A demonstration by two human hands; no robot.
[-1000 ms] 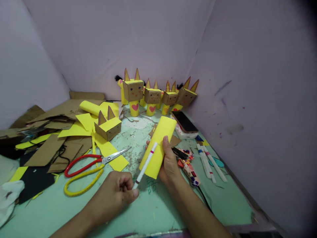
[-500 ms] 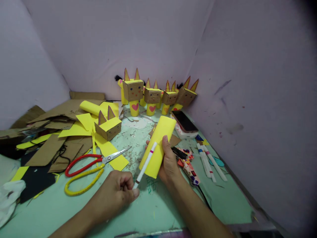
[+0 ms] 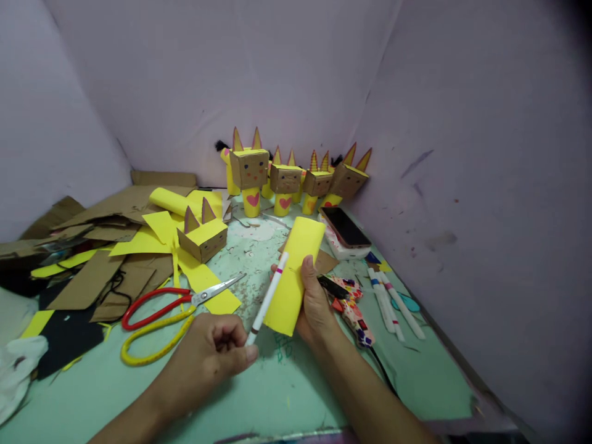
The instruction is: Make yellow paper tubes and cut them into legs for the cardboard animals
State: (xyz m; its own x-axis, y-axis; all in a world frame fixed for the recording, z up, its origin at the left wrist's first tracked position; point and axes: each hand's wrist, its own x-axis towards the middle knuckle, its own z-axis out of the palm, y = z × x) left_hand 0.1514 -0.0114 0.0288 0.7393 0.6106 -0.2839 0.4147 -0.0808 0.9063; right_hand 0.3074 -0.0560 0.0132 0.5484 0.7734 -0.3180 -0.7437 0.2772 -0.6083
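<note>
My left hand [image 3: 222,351] pinches the lower end of a white marker pen [image 3: 268,296] with brown and magenta bands. The pen slants up to the right, its upper end in front of a yellow paper tube [image 3: 298,271]. Around that tube my right hand [image 3: 317,299] is closed, thumb on the near side and the other fingers mostly hidden behind. Scissors [image 3: 185,311] with one red and one yellow handle lie left of my left hand. A cardboard box head [image 3: 203,239] with two pointed ears sits beyond them.
Several box-headed figures [image 3: 252,169] stand along the back wall. Cardboard scraps [image 3: 92,265] and yellow paper [image 3: 139,240] cover the left side. On the right lie a phone [image 3: 346,227], a patterned glue gun [image 3: 354,311] with a cord, and several markers [image 3: 388,302].
The marker has shifted slightly left and up, with its upper end nearer the tube's left edge. The tube stands a little more upright in my right hand.
</note>
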